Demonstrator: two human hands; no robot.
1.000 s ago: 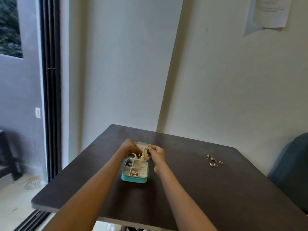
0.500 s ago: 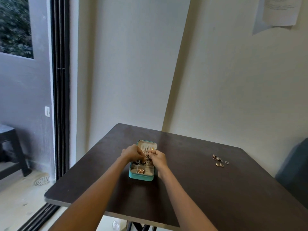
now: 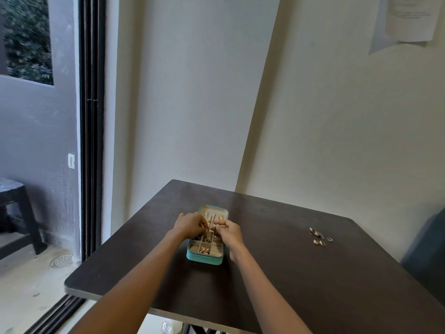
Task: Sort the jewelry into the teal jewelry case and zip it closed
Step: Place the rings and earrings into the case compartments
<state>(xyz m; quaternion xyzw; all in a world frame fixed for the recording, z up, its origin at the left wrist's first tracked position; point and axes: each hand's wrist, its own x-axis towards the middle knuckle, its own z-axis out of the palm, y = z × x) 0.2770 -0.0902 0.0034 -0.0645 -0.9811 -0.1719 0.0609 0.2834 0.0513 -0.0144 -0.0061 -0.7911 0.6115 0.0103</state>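
- A dark brown table (image 3: 277, 268) fills the lower half of the view, set against pale walls, with a dark sliding-door frame (image 3: 92, 131) on the left.
- A teal jewelry case (image 3: 207, 235) lies open and flat on the table, left of centre, its lid hinged away from the viewer.
- The near half of the case is divided into small cream compartments; a gold-coloured piece (image 3: 204, 249) lies in one near the front edge.
- The lid half shows a few small gold earrings (image 3: 220, 216) fastened to it.
- The left hand (image 3: 191, 225) hovers over the middle of the case, fingers curled together, pinching something too small to identify.
- The right hand (image 3: 230, 233) meets it from the other side, fingertips likewise pinched on a small dark piece over the case.
- A loose cluster of rings and earrings (image 3: 319, 236) lies on the table well to the right of the case.
- A sheet of paper (image 3: 407, 18) hangs on the wall at upper right.
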